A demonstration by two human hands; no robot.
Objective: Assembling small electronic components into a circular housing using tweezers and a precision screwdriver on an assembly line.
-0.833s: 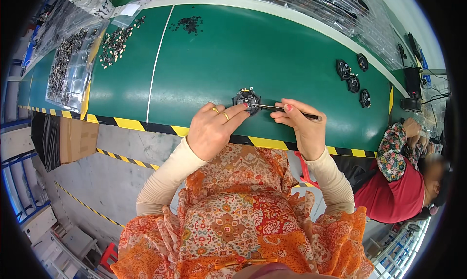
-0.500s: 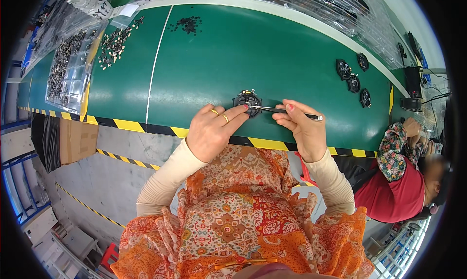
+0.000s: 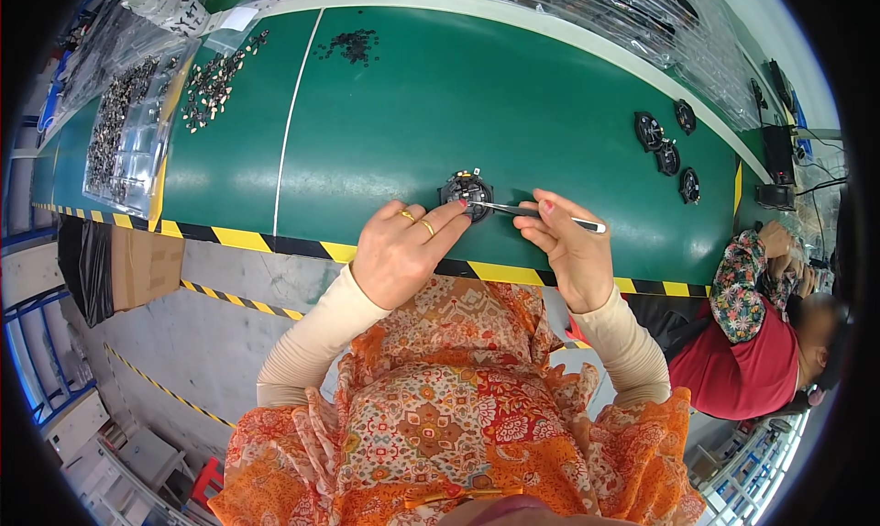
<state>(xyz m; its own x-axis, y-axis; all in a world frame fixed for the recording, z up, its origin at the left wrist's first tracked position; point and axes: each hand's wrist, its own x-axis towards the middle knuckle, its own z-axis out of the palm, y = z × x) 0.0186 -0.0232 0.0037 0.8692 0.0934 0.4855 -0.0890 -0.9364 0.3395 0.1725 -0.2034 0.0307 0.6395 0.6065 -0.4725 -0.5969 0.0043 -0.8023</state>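
A round black part with small metallic bits on its rim lies on the green table near its front edge. My left hand, with two gold rings, reaches in from the left, its fingertips closed on the part's near side. In my right hand is a pair of tweezers, pinched between thumb and fingers. The tweezers' tips point left and meet the part beside my left fingertip. Whether the tips grip some tiny piece is too small to tell.
Several similar round black parts lie at the right. A small pile of black pieces sits far back. Loose small pieces and a clear tray of more are at the left. A co-worker sits at the right.
My right hand and the tweezers have tilted slightly, the handle end dropping a little toward me. My left hand stays on the round part.
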